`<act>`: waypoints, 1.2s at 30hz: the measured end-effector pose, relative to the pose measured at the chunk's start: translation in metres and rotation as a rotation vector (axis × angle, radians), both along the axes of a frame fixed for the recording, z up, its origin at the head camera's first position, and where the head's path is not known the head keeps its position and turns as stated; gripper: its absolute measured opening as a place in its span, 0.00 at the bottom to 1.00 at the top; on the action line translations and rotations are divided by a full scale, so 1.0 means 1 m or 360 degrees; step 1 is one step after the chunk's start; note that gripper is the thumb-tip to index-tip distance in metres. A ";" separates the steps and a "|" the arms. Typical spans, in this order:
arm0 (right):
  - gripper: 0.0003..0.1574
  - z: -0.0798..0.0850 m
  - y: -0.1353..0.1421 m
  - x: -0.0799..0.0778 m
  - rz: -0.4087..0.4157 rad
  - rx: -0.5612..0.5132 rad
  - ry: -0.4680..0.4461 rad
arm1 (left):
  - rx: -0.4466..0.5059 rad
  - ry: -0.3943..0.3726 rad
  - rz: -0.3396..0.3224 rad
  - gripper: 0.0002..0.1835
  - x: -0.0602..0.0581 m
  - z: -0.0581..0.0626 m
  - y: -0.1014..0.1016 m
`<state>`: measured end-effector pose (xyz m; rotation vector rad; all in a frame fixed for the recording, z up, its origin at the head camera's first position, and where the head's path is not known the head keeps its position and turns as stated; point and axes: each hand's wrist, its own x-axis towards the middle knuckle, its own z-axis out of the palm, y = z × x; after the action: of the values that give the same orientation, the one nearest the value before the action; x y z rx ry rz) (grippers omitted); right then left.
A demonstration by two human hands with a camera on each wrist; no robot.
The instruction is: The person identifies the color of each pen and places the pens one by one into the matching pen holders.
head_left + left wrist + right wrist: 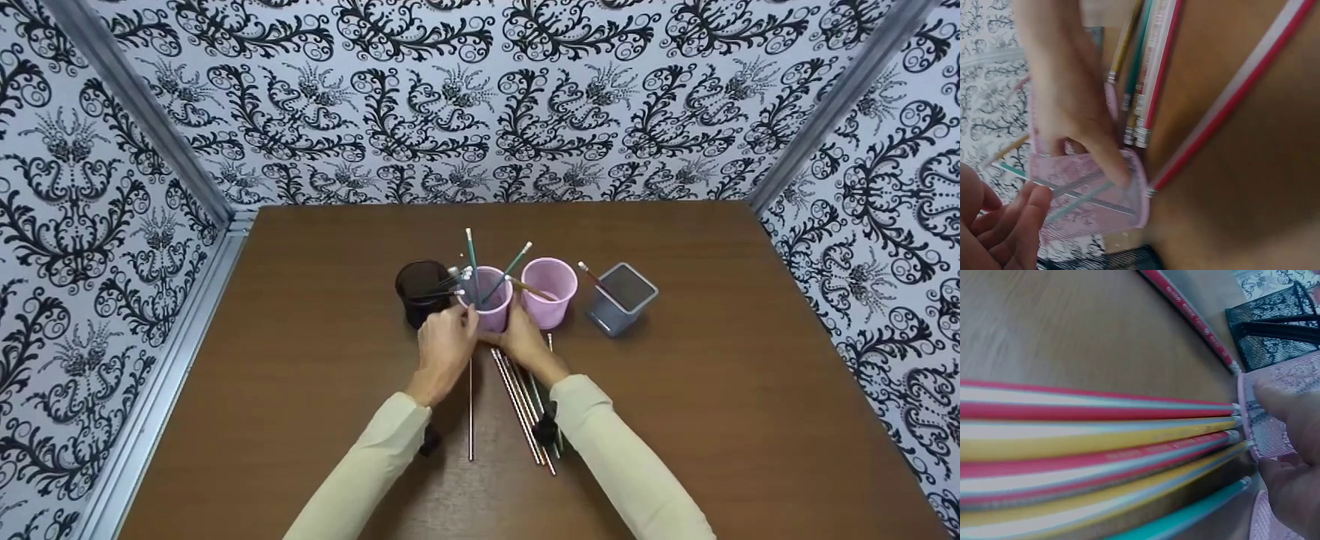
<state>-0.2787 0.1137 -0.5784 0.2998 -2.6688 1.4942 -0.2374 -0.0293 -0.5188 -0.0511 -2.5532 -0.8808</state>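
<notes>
A pink mesh pencil cup (493, 321) stands upright at the middle of the table, with teal pencils (516, 257) leaning in it. My right hand (525, 341) grips its near right side, thumb and fingers spread round the mesh near the base. At the cup's left rim is my left hand (446, 337); in the left wrist view its loosely bent fingers (1030, 211) lie beside the rim and a teal pencil. I cannot tell whether they touch either. Several red, yellow and teal pencils (1100, 439) lie on the table below the right hand, eraser ends towards the cup.
Left of the cup stands a black mesh cup (414, 311) with dark pencils. On its right are another pink cup (551, 311) with a yellow pencil and a grey square cup (613, 321) with a red pencil. A single red pencil (471, 412) lies nearer the front.
</notes>
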 end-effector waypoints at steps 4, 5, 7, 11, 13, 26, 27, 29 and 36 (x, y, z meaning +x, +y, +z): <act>0.53 0.013 0.006 0.004 0.0036 -0.0015 -0.0132 | 0.0117 -0.0100 0.0001 0.09 0.003 -0.013 -0.004; 0.51 0.016 0.008 0.005 0.0043 -0.0015 -0.0157 | 0.0153 -0.0107 -0.0014 0.10 0.004 -0.016 -0.005; 0.46 0.024 0.013 0.008 0.0052 -0.0007 -0.0216 | 0.0204 -0.0092 -0.0052 0.15 0.004 -0.021 -0.005; 0.38 0.043 0.021 0.019 0.0039 -0.0039 -0.0399 | 0.0276 -0.0085 -0.0140 0.25 0.002 -0.032 -0.006; 0.34 0.052 0.025 0.026 0.0026 -0.0039 -0.0485 | 0.0312 -0.0130 -0.0160 0.29 0.000 -0.036 -0.008; 0.18 0.065 0.039 0.061 -0.0097 0.0152 -0.0450 | 0.0546 -0.0394 -0.0308 0.46 -0.018 -0.051 -0.012; 0.18 0.063 0.040 0.063 -0.0111 0.0158 -0.0438 | 0.0562 -0.0397 -0.0319 0.47 -0.020 -0.051 -0.011; 0.16 0.059 0.042 0.066 -0.0141 0.0180 -0.0401 | 0.0582 -0.0419 -0.0329 0.48 -0.023 -0.052 -0.010; 0.16 0.043 0.045 0.076 -0.0208 0.0276 -0.0346 | 0.0678 -0.0512 -0.0320 0.47 -0.032 -0.048 -0.004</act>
<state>-0.2022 0.1590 -0.5357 -0.0314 -2.9272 1.3310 -0.2692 -0.0331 -0.5672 -0.0399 -2.6152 -1.6090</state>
